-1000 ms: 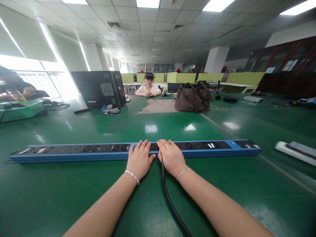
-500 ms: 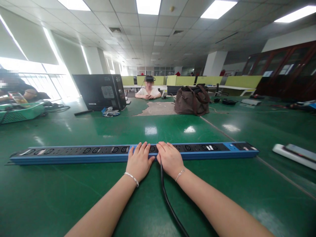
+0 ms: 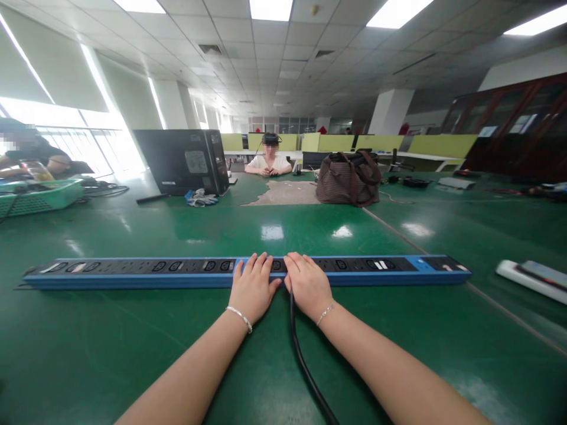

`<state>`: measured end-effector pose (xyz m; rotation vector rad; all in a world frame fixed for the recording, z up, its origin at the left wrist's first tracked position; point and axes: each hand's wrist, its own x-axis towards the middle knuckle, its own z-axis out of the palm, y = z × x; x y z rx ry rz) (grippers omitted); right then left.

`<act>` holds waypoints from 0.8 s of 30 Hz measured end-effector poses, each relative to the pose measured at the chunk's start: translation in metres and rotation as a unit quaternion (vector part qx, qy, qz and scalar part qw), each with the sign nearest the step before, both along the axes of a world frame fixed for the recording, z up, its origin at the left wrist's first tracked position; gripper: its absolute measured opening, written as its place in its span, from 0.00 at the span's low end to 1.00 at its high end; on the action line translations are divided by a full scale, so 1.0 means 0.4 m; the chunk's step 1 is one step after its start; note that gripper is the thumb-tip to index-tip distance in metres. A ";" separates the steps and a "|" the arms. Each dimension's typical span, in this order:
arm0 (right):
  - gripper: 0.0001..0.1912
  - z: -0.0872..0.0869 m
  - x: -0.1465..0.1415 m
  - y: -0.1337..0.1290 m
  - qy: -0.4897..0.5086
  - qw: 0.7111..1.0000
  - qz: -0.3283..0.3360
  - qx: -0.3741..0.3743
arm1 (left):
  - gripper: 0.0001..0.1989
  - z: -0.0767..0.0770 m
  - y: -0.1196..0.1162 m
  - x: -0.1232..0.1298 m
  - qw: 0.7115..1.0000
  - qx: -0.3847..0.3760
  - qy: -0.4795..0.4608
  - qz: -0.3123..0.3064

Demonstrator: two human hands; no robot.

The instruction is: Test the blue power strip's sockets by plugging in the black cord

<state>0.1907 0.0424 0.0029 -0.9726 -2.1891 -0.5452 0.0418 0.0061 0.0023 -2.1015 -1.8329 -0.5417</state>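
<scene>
A long blue power strip with black sockets lies across the green table. My left hand rests on its middle with fingers spread, holding nothing. Just to the right, my right hand is closed at the strip, its fingers wrapped round the upper end of a black cable. The cable runs down toward the table's near edge. The cable's end is hidden under the right hand, so I cannot tell whether it sits in a socket.
Farther back are a black computer case, gloves, a brown bag and a green basket. A white strip-shaped object lies at the right. One person sits opposite, another at far left.
The view has shifted slightly, so the strip and table items appear a little farther right. Both hands keep their places on the strip.
</scene>
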 end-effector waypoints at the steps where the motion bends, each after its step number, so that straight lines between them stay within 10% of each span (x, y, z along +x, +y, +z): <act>1: 0.17 0.004 0.000 0.002 0.000 1.000 0.001 -0.006 | 0.24 0.000 0.000 0.000 1.000 0.001 -0.001 -0.001; 24: 0.16 0.007 0.005 0.006 0.091 0.991 0.020 -0.100 | 0.24 0.016 0.000 -0.017 1.000 -0.019 0.003 -0.018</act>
